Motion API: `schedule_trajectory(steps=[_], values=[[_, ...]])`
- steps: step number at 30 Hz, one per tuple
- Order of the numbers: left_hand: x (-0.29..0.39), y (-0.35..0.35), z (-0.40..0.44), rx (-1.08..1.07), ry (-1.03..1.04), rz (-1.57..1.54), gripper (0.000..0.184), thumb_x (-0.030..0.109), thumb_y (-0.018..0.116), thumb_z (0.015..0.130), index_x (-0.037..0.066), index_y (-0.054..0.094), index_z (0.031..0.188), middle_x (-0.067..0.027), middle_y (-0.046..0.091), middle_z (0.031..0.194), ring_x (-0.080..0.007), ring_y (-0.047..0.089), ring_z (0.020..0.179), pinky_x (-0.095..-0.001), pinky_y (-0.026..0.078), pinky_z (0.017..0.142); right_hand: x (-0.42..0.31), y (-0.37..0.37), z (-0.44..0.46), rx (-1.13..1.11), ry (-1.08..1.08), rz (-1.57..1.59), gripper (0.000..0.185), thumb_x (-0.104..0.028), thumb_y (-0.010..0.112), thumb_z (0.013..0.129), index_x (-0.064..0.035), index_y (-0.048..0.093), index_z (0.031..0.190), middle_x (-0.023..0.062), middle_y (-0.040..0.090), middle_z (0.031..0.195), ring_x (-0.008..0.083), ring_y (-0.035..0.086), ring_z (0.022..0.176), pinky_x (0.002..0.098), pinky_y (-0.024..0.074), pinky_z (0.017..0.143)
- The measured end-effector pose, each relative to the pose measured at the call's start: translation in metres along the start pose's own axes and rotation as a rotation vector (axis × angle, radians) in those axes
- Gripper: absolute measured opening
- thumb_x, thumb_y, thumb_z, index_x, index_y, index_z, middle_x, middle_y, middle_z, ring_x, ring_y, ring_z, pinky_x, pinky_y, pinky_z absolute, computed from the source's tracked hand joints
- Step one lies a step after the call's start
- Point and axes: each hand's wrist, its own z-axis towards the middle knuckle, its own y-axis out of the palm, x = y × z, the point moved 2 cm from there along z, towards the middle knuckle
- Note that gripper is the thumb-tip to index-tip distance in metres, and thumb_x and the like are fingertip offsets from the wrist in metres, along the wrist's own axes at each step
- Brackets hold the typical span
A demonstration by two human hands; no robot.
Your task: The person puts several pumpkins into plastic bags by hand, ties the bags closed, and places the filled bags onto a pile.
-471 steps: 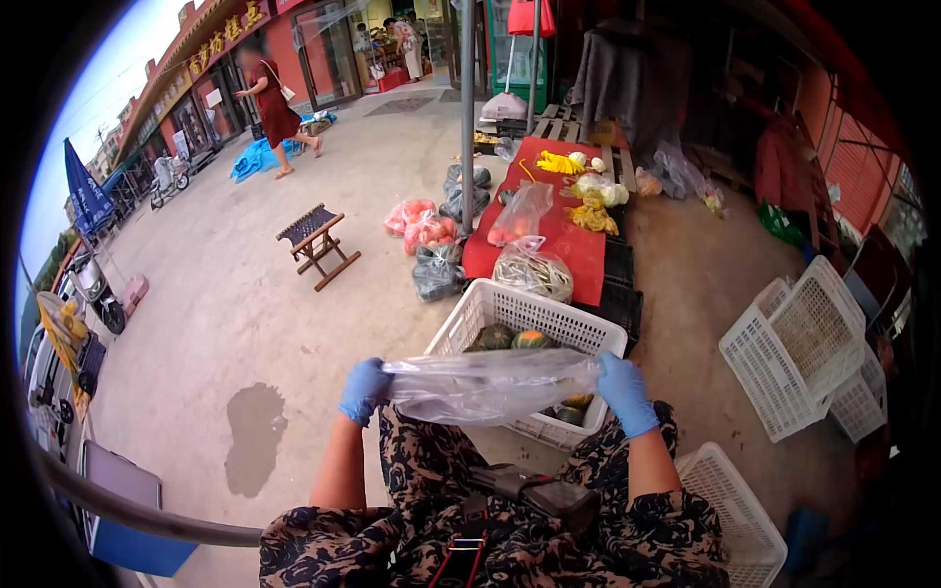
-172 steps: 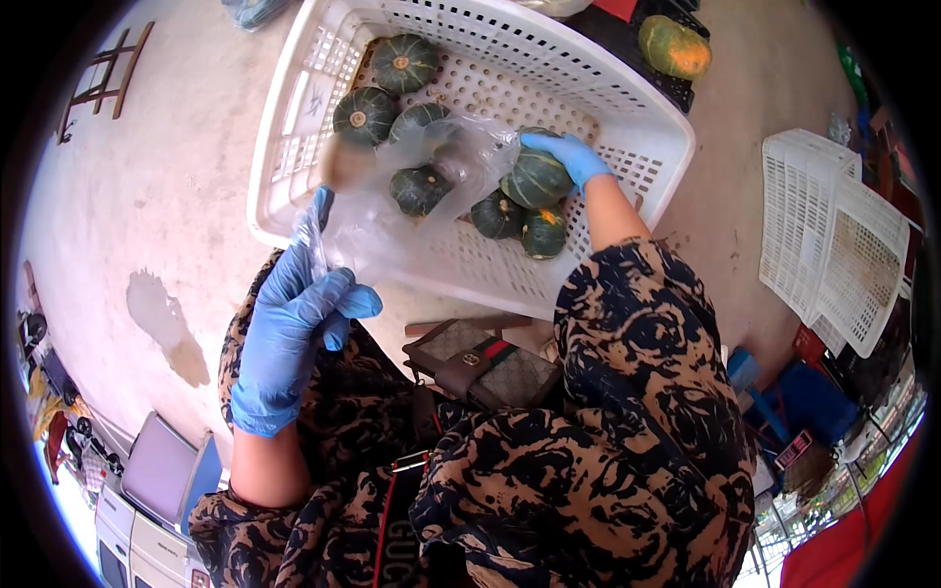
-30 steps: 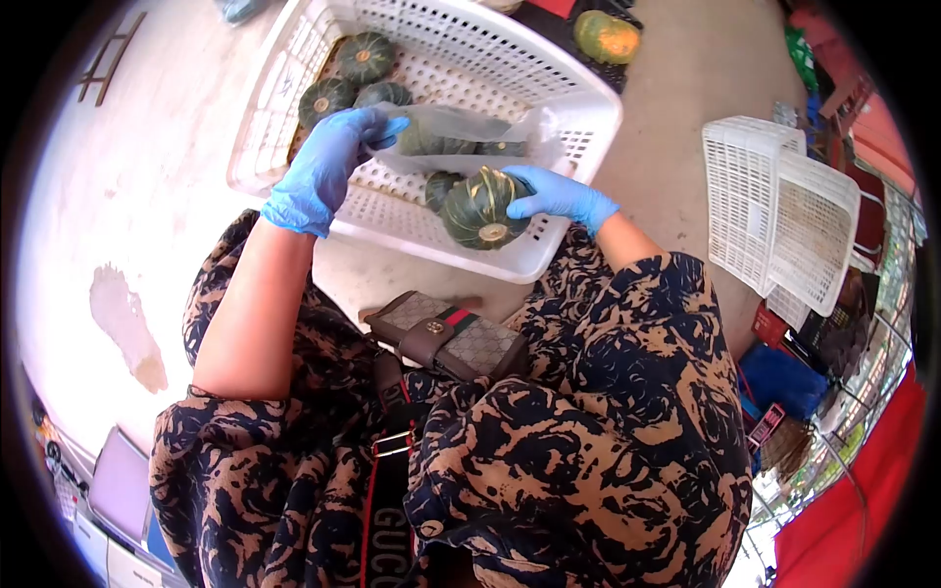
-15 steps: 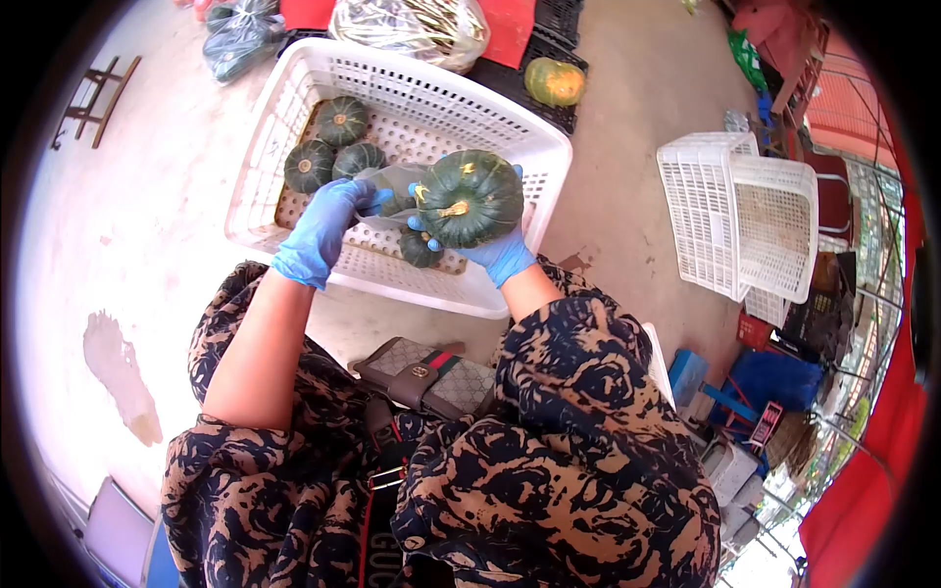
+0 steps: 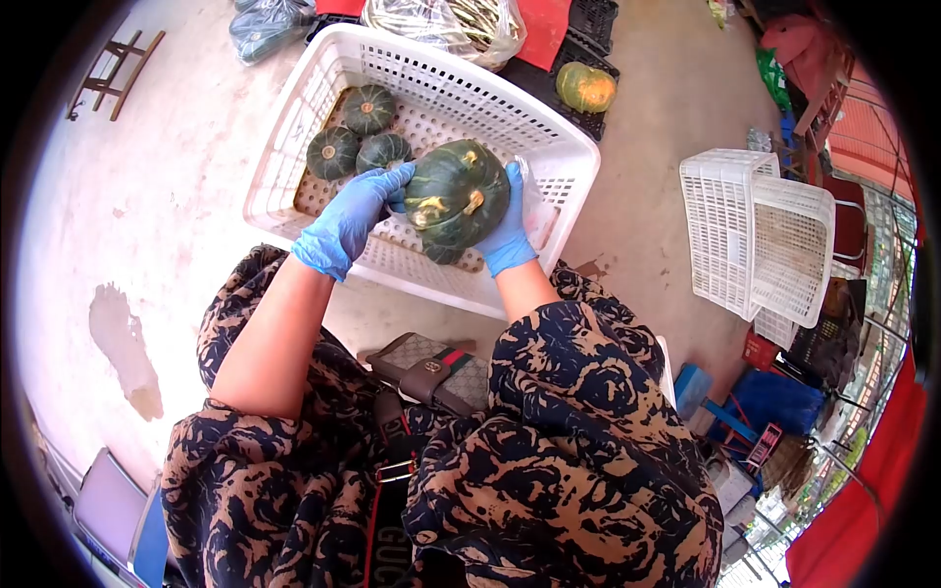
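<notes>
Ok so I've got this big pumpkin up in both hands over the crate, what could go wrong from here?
The smooth-looking rind of the pumpkin could slip in the gloved left hand and right hand. If it dropped, it might bruise the small squashes in the crate or hit its rim. The clear plastic beside your right hand might also snag or spoil your grip.

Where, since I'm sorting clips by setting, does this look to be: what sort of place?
Probably an outdoor produce stall: a white crate holds green pumpkins, a clear bag of long, thin produce lies behind it, and stacked baskets stand nearby.
</notes>
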Motion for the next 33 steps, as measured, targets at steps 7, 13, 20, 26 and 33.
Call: schedule_trajectory(steps=[7,13,20,26,33], values=[[-0.002,0.001,0.002,-0.034,-0.005,-0.002,0.032,0.039,0.055,0.085,0.007,0.061,0.089,0.0031,0.052,0.072,-0.0066,0.042,0.066,-0.0214,0.034,0.062,0.004,0.009,0.006,-0.027,0.015,0.125,0.066,-0.059,0.034,0.082,-0.0110,0.042,0.127,0.0138,0.042,0.129,0.0317,0.042,0.117,0.0486,0.0335,0.098],[-0.013,-0.007,0.009,0.007,0.007,0.053,0.035,0.040,0.054,0.085,0.006,0.061,0.085,0.0028,0.050,0.069,-0.0072,0.041,0.064,-0.0217,0.032,0.061,0.009,0.001,0.008,-0.028,0.045,0.138,0.067,-0.061,0.032,0.083,-0.0108,0.041,0.127,0.0131,0.042,0.129,0.0295,0.043,0.116,0.0461,0.0343,0.098],[-0.009,-0.012,0.010,-0.028,0.005,0.092,0.040,0.037,0.047,0.089,0.004,0.055,0.110,-0.0019,0.061,0.092,-0.0083,0.055,0.081,-0.0235,0.043,0.072,-0.005,0.012,-0.006,0.171,0.012,-0.478,0.053,-0.036,0.056,0.084,-0.0039,0.041,0.124,0.0081,0.048,0.120,0.0196,0.048,0.109,0.0324,0.0415,0.092],[-0.006,-0.001,0.007,0.059,-0.006,-0.159,0.038,0.038,0.049,0.088,0.001,0.057,0.093,-0.0029,0.057,0.071,-0.0117,0.050,0.059,-0.0238,0.042,0.060,-0.037,0.009,-0.018,0.274,-0.397,-0.798,0.059,-0.020,0.071,0.073,-0.0015,0.039,0.119,0.0077,0.051,0.111,0.0161,0.050,0.102,0.0303,0.0417,0.089],[-0.012,-0.002,0.011,0.129,-0.019,-0.212,0.038,0.040,0.050,0.087,0.005,0.058,0.098,-0.0013,0.054,0.061,-0.0093,0.048,0.051,-0.0219,0.038,0.051,-0.081,0.010,-0.049,0.555,-0.829,-1.142,0.068,-0.008,0.076,0.064,-0.0025,0.032,0.115,0.0115,0.046,0.108,0.0174,0.050,0.100,0.0297,0.0449,0.085]])
